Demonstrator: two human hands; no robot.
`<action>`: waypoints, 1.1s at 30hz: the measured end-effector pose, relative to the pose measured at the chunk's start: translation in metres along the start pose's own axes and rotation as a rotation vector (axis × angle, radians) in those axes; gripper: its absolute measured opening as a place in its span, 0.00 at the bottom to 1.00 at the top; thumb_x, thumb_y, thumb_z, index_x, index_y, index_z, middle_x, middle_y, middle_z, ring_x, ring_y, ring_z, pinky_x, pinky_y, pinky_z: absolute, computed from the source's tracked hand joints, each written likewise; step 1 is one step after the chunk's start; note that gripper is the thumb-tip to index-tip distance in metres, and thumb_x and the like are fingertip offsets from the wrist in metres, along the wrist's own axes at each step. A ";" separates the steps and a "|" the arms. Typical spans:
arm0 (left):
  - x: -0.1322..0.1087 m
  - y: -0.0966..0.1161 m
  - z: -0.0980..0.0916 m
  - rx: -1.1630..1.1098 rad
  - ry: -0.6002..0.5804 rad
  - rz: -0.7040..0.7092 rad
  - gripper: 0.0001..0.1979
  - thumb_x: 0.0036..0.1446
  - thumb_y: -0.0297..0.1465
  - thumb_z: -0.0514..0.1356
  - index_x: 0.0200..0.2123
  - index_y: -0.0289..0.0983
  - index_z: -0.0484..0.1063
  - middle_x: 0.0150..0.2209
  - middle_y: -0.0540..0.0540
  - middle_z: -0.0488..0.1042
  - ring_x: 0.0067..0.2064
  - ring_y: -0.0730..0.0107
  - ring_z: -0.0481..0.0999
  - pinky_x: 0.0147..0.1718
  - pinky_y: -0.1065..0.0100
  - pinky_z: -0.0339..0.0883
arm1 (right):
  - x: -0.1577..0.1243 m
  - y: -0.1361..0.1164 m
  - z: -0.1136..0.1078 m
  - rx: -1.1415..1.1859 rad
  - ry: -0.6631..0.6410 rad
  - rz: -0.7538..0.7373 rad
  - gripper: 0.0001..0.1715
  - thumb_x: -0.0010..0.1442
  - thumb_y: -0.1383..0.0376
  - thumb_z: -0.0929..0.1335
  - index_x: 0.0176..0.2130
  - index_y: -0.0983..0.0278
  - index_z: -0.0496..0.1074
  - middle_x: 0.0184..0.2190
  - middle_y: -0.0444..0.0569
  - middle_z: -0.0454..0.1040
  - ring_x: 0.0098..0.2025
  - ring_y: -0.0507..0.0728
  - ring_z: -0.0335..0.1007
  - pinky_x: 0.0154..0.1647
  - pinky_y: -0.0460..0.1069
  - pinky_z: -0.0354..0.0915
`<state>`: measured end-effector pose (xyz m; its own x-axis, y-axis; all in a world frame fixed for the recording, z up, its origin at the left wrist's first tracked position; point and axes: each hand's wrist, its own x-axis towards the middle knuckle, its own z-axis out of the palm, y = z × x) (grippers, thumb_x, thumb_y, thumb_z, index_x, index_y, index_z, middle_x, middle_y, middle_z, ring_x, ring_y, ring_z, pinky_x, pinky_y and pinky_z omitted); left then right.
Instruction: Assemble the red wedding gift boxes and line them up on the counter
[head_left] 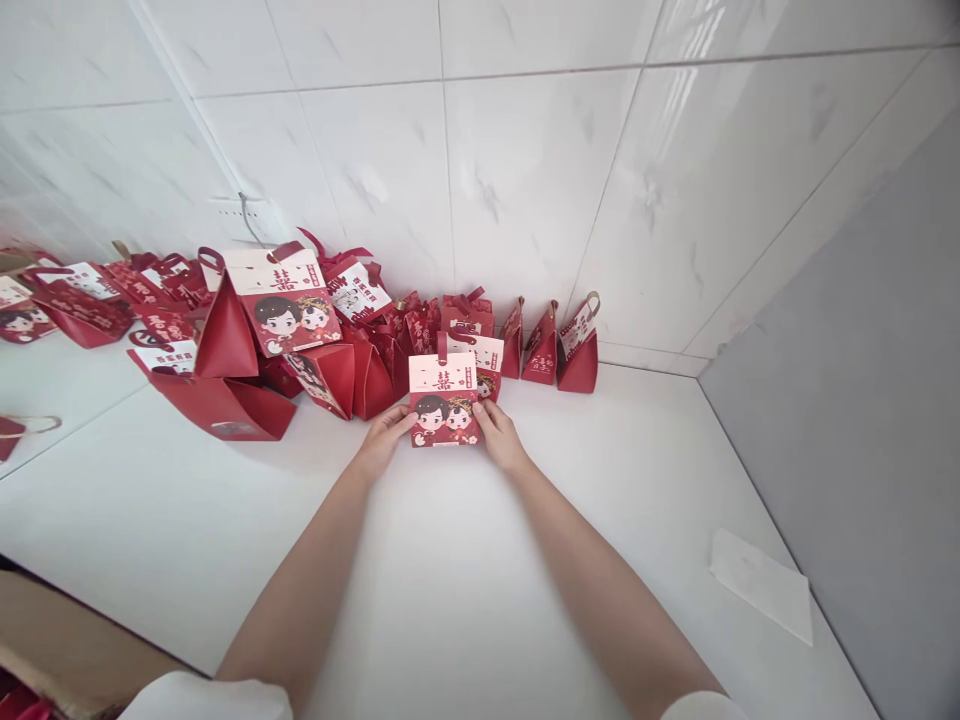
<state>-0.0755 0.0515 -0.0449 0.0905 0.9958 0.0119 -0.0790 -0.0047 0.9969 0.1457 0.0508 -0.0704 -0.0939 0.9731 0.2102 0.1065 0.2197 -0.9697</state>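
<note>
Between my two hands is a red and cream gift box printed with two cartoon figures, a ribbon loop at its top. My left hand grips its left side, thumb on the front. On the opposite side my right hand holds the edge the same way. A similar gift box stands right behind it, partly covered. Farther right, a red triangular box with a handle loop stands near the wall, beside other narrow red boxes.
Many red boxes crowd the left, with a large cartoon box on top and a tilted red box in front. A white sheet lies at right on the white table. Behind are a tiled wall and a socket.
</note>
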 end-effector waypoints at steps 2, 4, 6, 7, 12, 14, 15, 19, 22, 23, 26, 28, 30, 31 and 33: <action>0.001 -0.003 0.003 0.014 0.021 0.011 0.19 0.52 0.44 0.63 0.40 0.37 0.76 0.44 0.42 0.78 0.45 0.58 0.77 0.47 0.60 0.69 | -0.003 -0.002 0.001 -0.006 -0.014 -0.003 0.23 0.62 0.46 0.60 0.40 0.62 0.69 0.40 0.49 0.75 0.43 0.58 0.69 0.47 0.53 0.64; 0.001 -0.006 0.006 0.037 0.036 0.022 0.21 0.51 0.45 0.64 0.44 0.37 0.75 0.46 0.42 0.77 0.47 0.56 0.76 0.48 0.60 0.69 | -0.006 -0.005 0.002 -0.013 -0.043 -0.016 0.23 0.59 0.47 0.64 0.44 0.61 0.68 0.42 0.48 0.75 0.43 0.58 0.70 0.47 0.53 0.64; 0.000 -0.007 0.009 0.113 0.026 0.041 0.26 0.45 0.42 0.68 0.46 0.37 0.74 0.47 0.42 0.77 0.48 0.53 0.75 0.48 0.60 0.69 | -0.007 -0.007 0.003 -0.026 -0.078 -0.030 0.28 0.55 0.48 0.68 0.50 0.60 0.66 0.45 0.49 0.74 0.45 0.59 0.70 0.48 0.53 0.64; -0.001 -0.008 0.010 0.162 0.017 0.050 0.28 0.41 0.40 0.71 0.47 0.37 0.73 0.47 0.41 0.77 0.48 0.52 0.75 0.47 0.59 0.69 | -0.007 -0.008 0.003 -0.034 -0.091 -0.031 0.30 0.55 0.49 0.69 0.52 0.60 0.65 0.46 0.49 0.74 0.46 0.60 0.70 0.48 0.53 0.64; -0.002 -0.009 0.014 0.276 0.006 0.063 0.29 0.40 0.39 0.71 0.47 0.36 0.72 0.47 0.40 0.77 0.48 0.50 0.76 0.47 0.57 0.71 | -0.005 -0.010 0.003 -0.061 -0.091 0.006 0.32 0.57 0.49 0.68 0.56 0.59 0.63 0.48 0.51 0.74 0.46 0.60 0.71 0.48 0.54 0.65; -0.002 -0.008 0.014 0.267 -0.007 0.056 0.29 0.43 0.40 0.70 0.49 0.36 0.71 0.48 0.40 0.76 0.49 0.51 0.76 0.47 0.57 0.70 | -0.004 -0.011 0.002 -0.071 -0.099 0.015 0.30 0.59 0.48 0.66 0.56 0.60 0.63 0.49 0.51 0.74 0.46 0.60 0.71 0.48 0.54 0.65; -0.003 -0.008 0.014 0.255 -0.020 0.046 0.28 0.45 0.41 0.69 0.49 0.36 0.71 0.48 0.40 0.76 0.49 0.51 0.75 0.48 0.57 0.70 | -0.004 -0.011 0.001 -0.078 -0.100 0.023 0.30 0.60 0.48 0.65 0.56 0.60 0.63 0.49 0.50 0.74 0.46 0.60 0.71 0.48 0.54 0.65; -0.005 -0.005 0.017 0.187 -0.070 0.001 0.27 0.51 0.44 0.65 0.50 0.35 0.70 0.51 0.40 0.74 0.51 0.50 0.74 0.50 0.57 0.69 | -0.001 -0.012 -0.002 -0.107 -0.072 0.073 0.27 0.63 0.47 0.60 0.54 0.59 0.66 0.48 0.50 0.75 0.47 0.60 0.72 0.49 0.54 0.64; -0.006 -0.005 0.019 0.161 -0.055 0.003 0.27 0.54 0.46 0.61 0.51 0.33 0.71 0.52 0.39 0.74 0.52 0.50 0.73 0.51 0.57 0.68 | 0.001 -0.011 -0.003 -0.095 -0.069 0.083 0.26 0.64 0.47 0.58 0.52 0.59 0.68 0.47 0.50 0.75 0.47 0.60 0.71 0.49 0.54 0.64; -0.006 -0.005 0.019 0.150 -0.043 0.006 0.28 0.55 0.47 0.60 0.51 0.33 0.71 0.52 0.39 0.74 0.53 0.50 0.73 0.52 0.57 0.67 | 0.002 -0.011 -0.003 -0.089 -0.070 0.081 0.26 0.64 0.47 0.58 0.52 0.59 0.68 0.48 0.49 0.75 0.47 0.60 0.71 0.49 0.53 0.64; -0.005 -0.007 0.019 0.119 -0.020 0.015 0.29 0.57 0.49 0.56 0.51 0.31 0.72 0.52 0.39 0.74 0.53 0.51 0.73 0.54 0.58 0.65 | 0.001 -0.010 -0.003 -0.075 -0.069 0.078 0.27 0.64 0.47 0.58 0.53 0.59 0.68 0.48 0.49 0.75 0.47 0.60 0.71 0.49 0.53 0.64; -0.004 -0.008 0.019 0.107 -0.022 0.015 0.30 0.58 0.51 0.54 0.51 0.31 0.72 0.51 0.38 0.75 0.53 0.51 0.73 0.55 0.57 0.64 | 0.001 -0.010 -0.004 -0.065 -0.070 0.076 0.27 0.64 0.47 0.58 0.54 0.59 0.67 0.48 0.49 0.75 0.47 0.59 0.71 0.50 0.53 0.64; -0.003 -0.008 0.018 0.097 -0.030 0.009 0.32 0.58 0.52 0.53 0.50 0.30 0.72 0.51 0.37 0.75 0.53 0.50 0.73 0.55 0.57 0.64 | 0.001 -0.009 -0.004 -0.052 -0.068 0.071 0.28 0.64 0.47 0.59 0.55 0.59 0.67 0.48 0.49 0.75 0.47 0.59 0.71 0.49 0.53 0.64; -0.003 -0.008 0.018 0.094 -0.029 0.007 0.32 0.58 0.52 0.52 0.50 0.30 0.73 0.51 0.37 0.75 0.54 0.50 0.73 0.55 0.57 0.64 | 0.001 -0.008 -0.003 -0.047 -0.065 0.069 0.28 0.64 0.47 0.59 0.55 0.59 0.67 0.48 0.49 0.75 0.47 0.59 0.71 0.49 0.53 0.64; -0.003 -0.009 0.017 0.092 -0.024 0.007 0.32 0.58 0.52 0.52 0.50 0.30 0.73 0.51 0.37 0.75 0.54 0.50 0.72 0.54 0.57 0.64 | 0.002 -0.007 -0.003 -0.042 -0.060 0.064 0.28 0.64 0.47 0.59 0.54 0.60 0.67 0.47 0.49 0.75 0.46 0.59 0.71 0.49 0.52 0.64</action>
<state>-0.0577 0.0475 -0.0521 0.1140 0.9933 0.0200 0.0121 -0.0215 0.9997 0.1478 0.0514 -0.0632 -0.1443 0.9797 0.1393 0.1553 0.1615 -0.9746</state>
